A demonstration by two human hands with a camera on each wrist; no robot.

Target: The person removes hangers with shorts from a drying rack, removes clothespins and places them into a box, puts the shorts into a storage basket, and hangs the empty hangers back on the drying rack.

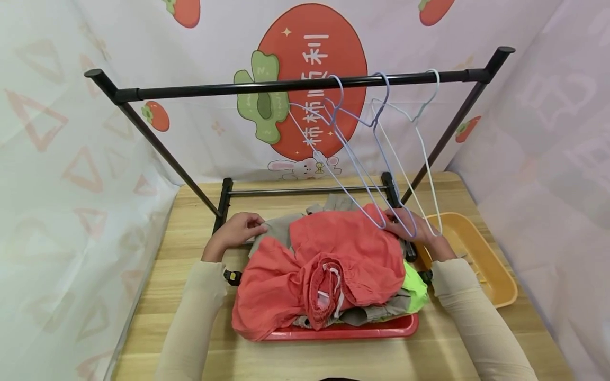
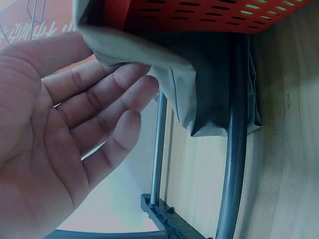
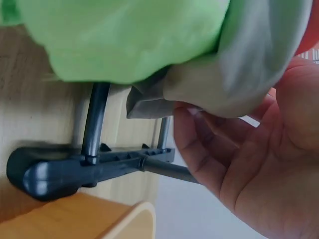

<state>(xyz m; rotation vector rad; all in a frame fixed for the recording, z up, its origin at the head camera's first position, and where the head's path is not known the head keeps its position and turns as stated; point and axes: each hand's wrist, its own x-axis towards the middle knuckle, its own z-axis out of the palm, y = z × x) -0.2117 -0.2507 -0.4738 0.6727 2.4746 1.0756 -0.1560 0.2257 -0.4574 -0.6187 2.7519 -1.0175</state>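
Observation:
Red shorts (image 1: 348, 238) with a white drawstring lie on top of a clothes pile in a red basket (image 1: 381, 329). Beneath them show a grey garment (image 1: 281, 228) and a neon-green garment (image 1: 415, 288). At the pile's far left, my left hand (image 1: 240, 228) pinches the grey garment's edge; its other fingers (image 2: 107, 89) are loosely bent. Opposite, my right hand (image 1: 414, 227) grips grey cloth (image 3: 239, 74) beside the red shorts. Its fingers bend behind that cloth, so their tips are partly hidden. Hangers partly cover this hand in the head view.
A black clothes rack (image 1: 205, 90) spans the table behind the basket. Two bluish hangers (image 1: 381, 121) and a pale one (image 1: 421, 114) hang from its bar above my right hand. On the right stands an orange tray (image 1: 505, 288). Printed cloth walls (image 1: 62, 185) enclose the wooden table.

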